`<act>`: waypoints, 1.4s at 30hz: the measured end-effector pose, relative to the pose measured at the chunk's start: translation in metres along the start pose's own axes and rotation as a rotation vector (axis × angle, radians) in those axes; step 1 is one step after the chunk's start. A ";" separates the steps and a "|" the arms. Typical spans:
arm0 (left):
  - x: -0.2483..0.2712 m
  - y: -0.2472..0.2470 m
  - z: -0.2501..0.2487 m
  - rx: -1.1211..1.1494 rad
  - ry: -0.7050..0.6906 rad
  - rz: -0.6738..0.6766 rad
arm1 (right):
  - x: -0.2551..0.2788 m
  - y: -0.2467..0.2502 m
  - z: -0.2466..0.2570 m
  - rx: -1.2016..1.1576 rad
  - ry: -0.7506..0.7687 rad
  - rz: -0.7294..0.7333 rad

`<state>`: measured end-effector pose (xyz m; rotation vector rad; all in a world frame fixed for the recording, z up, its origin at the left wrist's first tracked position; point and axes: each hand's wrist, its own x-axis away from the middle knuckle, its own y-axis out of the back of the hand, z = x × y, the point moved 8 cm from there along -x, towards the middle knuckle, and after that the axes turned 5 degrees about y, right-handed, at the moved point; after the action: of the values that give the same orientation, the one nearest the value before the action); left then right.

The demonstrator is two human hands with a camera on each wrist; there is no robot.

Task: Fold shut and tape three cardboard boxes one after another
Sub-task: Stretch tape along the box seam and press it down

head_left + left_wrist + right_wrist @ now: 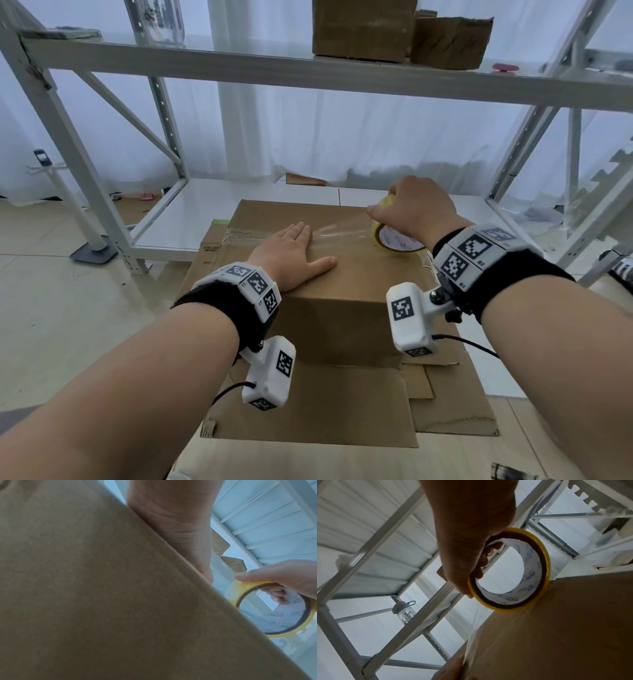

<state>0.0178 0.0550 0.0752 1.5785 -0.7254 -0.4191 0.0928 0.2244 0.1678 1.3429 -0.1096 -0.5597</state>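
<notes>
Head view: left hand [291, 253] flat, fingers straight, pressing the top of the closed cardboard box [342, 274], which sits on flattened cardboard [342, 411] on the floor. Right hand [411, 212] grips the tape roll [394, 240] at the box's far right edge, clear tape strip [335, 231] stretched between the hands. Left wrist view: box wall [102, 601], right-hand fingers [278, 595] through the roll [257, 632]. Right wrist view: roll [530, 601] touching the box [565, 635].

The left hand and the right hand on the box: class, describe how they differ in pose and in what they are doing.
The left hand lies flat, fingers straight, pressing the tape strip onto the box top; the right hand curls around the tape roll. The left hand sits mid-box, while the right hand is at the box's right edge. Both wear wrist cameras.
</notes>
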 end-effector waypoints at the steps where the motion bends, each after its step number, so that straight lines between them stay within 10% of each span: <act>1: 0.000 0.000 0.001 0.002 0.001 0.005 | -0.001 -0.002 0.000 0.011 -0.001 0.019; 11: -0.005 -0.007 -0.001 -0.064 0.028 0.072 | -0.005 -0.005 0.005 0.345 -0.020 0.130; 33: -0.022 -0.016 -0.053 -0.049 -0.069 0.130 | -0.006 0.002 0.001 0.162 0.047 0.078; 42: -0.020 -0.011 -0.054 -0.056 -0.064 0.094 | 0.037 -0.014 -0.065 -0.883 -0.338 -0.132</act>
<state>0.0404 0.1088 0.0692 1.4782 -0.8268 -0.4186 0.1451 0.2641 0.1302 0.3930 -0.0375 -0.8187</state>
